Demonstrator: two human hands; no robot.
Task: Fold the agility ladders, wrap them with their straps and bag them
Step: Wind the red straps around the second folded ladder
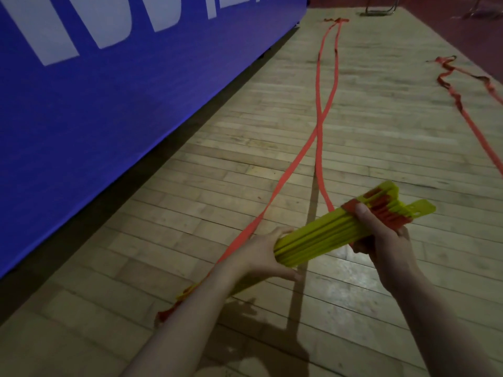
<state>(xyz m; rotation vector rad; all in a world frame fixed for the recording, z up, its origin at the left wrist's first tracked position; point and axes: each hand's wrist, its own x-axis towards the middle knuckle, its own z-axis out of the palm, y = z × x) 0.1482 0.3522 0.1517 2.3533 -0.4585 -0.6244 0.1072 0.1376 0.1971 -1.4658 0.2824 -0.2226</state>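
Note:
A stacked bundle of yellow ladder rungs (321,236) is held above the wooden floor at centre right. My left hand (268,254) grips its near left end, thumb on top and fingers below. My right hand (381,235) grips the far right end, where the orange webbing is bunched on the rungs. Two long orange straps (322,112) trail from the bundle across the floor, cross once, and run to the far end. A small piece of yellow and orange (182,297) shows beside my left forearm, partly hidden.
A blue banner (95,85) with large white letters lines the left side, with a dark gap under it. A second orange strap (468,115) lies crumpled along the right. Metal legs (381,9) stand at the far end. A dark line crosses the wooden floor (245,131).

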